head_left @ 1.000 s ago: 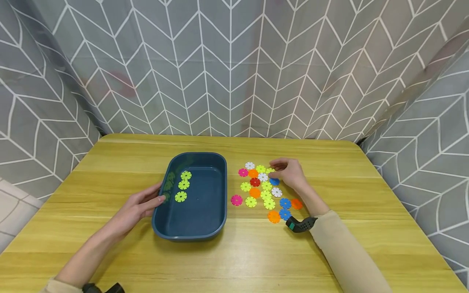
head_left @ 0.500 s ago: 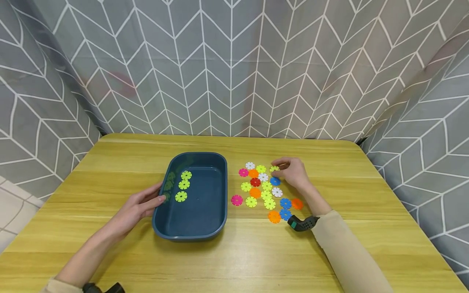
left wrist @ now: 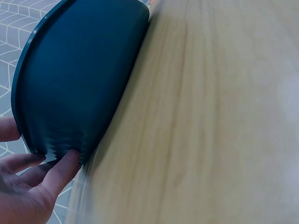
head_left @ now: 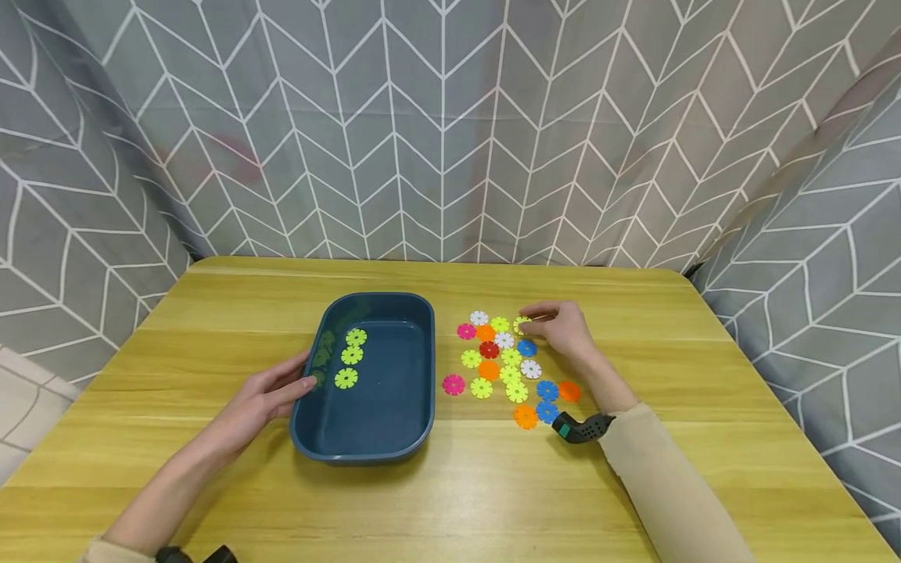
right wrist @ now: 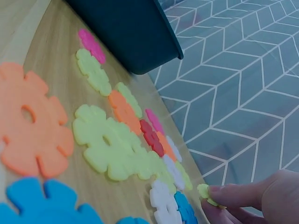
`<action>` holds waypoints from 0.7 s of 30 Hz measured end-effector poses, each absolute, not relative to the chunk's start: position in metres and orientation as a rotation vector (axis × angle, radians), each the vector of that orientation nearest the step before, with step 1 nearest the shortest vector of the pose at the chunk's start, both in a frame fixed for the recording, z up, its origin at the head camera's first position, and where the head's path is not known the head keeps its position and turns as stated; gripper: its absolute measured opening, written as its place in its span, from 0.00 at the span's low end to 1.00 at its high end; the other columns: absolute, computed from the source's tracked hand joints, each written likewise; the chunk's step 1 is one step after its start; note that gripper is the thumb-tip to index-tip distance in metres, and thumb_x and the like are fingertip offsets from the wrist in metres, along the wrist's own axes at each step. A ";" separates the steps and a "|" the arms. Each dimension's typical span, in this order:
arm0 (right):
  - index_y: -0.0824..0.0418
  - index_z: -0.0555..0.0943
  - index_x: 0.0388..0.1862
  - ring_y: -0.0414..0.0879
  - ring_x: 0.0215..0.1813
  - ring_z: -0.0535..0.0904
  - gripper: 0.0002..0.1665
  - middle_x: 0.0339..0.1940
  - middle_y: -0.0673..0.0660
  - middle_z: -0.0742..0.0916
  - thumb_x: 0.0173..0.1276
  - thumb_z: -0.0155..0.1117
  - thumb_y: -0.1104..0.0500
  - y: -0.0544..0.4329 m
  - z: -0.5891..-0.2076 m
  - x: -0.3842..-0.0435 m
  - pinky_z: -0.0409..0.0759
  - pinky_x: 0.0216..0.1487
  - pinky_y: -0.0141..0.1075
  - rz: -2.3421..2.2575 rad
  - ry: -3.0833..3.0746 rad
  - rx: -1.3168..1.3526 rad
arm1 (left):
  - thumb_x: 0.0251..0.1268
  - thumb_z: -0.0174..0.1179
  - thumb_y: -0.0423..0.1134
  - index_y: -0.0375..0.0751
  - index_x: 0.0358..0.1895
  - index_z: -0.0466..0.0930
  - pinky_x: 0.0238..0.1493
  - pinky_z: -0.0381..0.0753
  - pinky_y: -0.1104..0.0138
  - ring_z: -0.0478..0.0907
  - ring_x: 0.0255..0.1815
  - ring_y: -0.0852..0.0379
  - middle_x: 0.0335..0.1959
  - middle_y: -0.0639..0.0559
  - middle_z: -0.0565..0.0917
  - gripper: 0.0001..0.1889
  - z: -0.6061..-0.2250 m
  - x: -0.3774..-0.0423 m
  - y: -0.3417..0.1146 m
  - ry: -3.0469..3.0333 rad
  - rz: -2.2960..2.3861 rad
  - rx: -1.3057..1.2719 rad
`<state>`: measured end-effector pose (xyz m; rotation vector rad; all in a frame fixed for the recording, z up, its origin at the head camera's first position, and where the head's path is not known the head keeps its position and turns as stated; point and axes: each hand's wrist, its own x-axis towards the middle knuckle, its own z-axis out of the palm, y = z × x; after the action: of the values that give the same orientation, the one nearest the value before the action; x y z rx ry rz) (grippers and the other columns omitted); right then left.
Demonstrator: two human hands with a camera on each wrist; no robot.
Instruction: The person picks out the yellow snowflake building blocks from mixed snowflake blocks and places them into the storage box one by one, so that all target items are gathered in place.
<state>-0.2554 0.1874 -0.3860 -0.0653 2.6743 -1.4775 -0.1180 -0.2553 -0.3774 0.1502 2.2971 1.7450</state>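
Shifts yellow disc (right wrist: 202, 190) slightly left, pinched in fingers (right wrist: 238, 194) of right hand (head_left: 565, 330), likely light and stiff, best gripped by notched rim, with left hand (head_left: 266, 395) holding tub (head_left: 394, 395).

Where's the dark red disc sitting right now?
In the head view, the dark red disc lies on the table, to the right of the blue bin, with one orange disc just above it and a second orange disc just below.
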 end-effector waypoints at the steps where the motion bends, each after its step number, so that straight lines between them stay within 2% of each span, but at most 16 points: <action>1: 0.61 0.85 0.55 0.52 0.52 0.82 0.18 0.54 0.60 0.88 0.67 0.70 0.58 0.187 -0.386 -0.256 0.78 0.49 0.37 -1.489 2.661 -0.065 | 0.78 0.52 0.46 0.35 0.80 0.48 0.51 0.81 0.73 0.78 0.57 0.68 0.78 0.30 0.55 0.37 -0.377 -0.118 -0.256 2.298 1.744 0.150; 6: 0.61 0.85 0.56 0.51 0.53 0.82 0.19 0.55 0.61 0.87 0.68 0.70 0.57 0.186 -0.384 -0.256 0.77 0.53 0.36 -1.529 2.609 -0.077 | 0.78 0.52 0.46 0.35 0.80 0.47 0.52 0.81 0.73 0.77 0.58 0.68 0.78 0.31 0.54 0.37 -0.377 -0.118 -0.256 2.295 1.744 0.153; 11: 0.63 0.84 0.57 0.50 0.52 0.83 0.19 0.56 0.62 0.86 0.69 0.68 0.59 0.180 -0.381 -0.255 0.81 0.54 0.36 -1.602 2.511 -0.079 | 0.78 0.52 0.46 0.35 0.80 0.48 0.52 0.81 0.73 0.78 0.59 0.66 0.78 0.31 0.55 0.37 -0.377 -0.118 -0.256 2.291 1.749 0.157; 17: 0.66 0.82 0.59 0.50 0.52 0.85 0.20 0.59 0.64 0.85 0.70 0.66 0.62 0.167 -0.371 -0.253 0.83 0.55 0.38 -1.688 2.378 -0.122 | 0.78 0.52 0.46 0.35 0.80 0.47 0.52 0.81 0.73 0.77 0.60 0.65 0.78 0.31 0.55 0.37 -0.378 -0.118 -0.255 2.287 1.754 0.170; 21: 0.65 0.83 0.59 0.50 0.54 0.84 0.20 0.59 0.62 0.85 0.70 0.66 0.61 0.160 -0.365 -0.252 0.83 0.55 0.40 -1.664 2.372 -0.175 | 0.78 0.52 0.46 0.34 0.80 0.47 0.52 0.80 0.73 0.77 0.59 0.66 0.78 0.30 0.54 0.37 -0.379 -0.117 -0.253 2.287 1.748 0.163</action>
<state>-0.2518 0.1602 -0.3646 -0.1749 2.3723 -1.6642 -0.1174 -0.2530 -0.3788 0.1633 2.2872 1.7482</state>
